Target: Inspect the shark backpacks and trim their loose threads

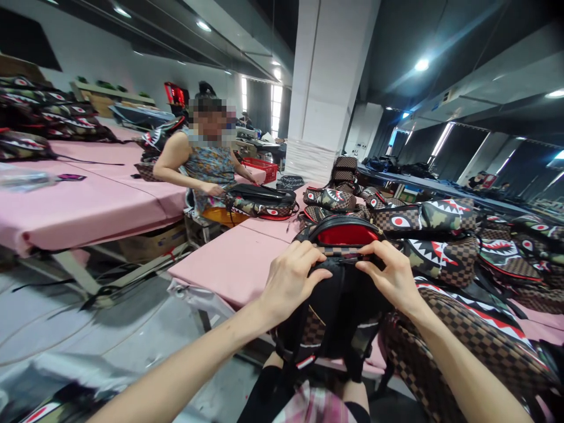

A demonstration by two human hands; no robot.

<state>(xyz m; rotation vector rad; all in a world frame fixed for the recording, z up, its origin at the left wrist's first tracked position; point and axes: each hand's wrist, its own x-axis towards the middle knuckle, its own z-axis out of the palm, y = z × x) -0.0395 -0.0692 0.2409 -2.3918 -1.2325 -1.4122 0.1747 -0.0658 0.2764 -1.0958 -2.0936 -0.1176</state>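
Bare forearms (189, 364) reach in from the bottom corners of the head view, on either side of a plaid cloth (315, 405) on the person's lap. Between them a black backpack (337, 305) stands upright at the edge of a pink table (233, 258), its back and straps toward the wearer, red lining (348, 234) showing at the top. The right hand (392, 273) pinches a dark strip at the backpack's upper edge between thumb and forefinger. The left hand (288, 273) lies against the upper left side, thumb and forefinger slightly apart; whether its other fingers grip anything cannot be told. Checkered shark-mouth bags (445, 247) are heaped to the right. Across the table, a co-worker (211, 167) sits touching another bag (264, 205).
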